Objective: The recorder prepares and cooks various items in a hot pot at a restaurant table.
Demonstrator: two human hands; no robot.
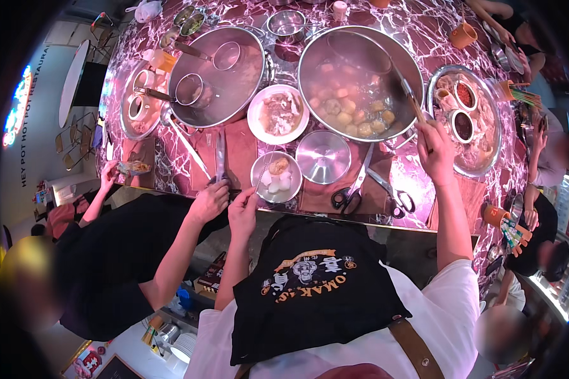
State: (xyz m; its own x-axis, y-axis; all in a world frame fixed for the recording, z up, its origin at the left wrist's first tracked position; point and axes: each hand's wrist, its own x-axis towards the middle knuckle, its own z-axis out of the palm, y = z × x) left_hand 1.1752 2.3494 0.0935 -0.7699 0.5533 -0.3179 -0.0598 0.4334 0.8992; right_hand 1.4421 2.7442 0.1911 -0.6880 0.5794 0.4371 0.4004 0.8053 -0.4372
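My right hand [434, 144] grips the wooden handle of a round metal strainer [410, 97], whose hoop hangs inside the steaming right pot [362, 132]. Round balls and cubes of food [355, 113] float in that pot's broth. In my left hand [243, 208] is the end of a thin metal utensil [261, 177], which leans over the rim of a small metal bowl [257, 192]; its far end is hard to make out. White pieces and one tan ball of food [279, 166] lie in the bowl. An empty metal bowl [323, 156] sits to its right.
A co-worker's hand [212, 199] holds scissors [220, 156] close to my left hand. The left pot [218, 118] holds two strainers. A white plate of meat [278, 114] stands between the pots, and two scissors [353, 187] [396, 192] lie near the edge. A meat platter [488, 161] is at right.
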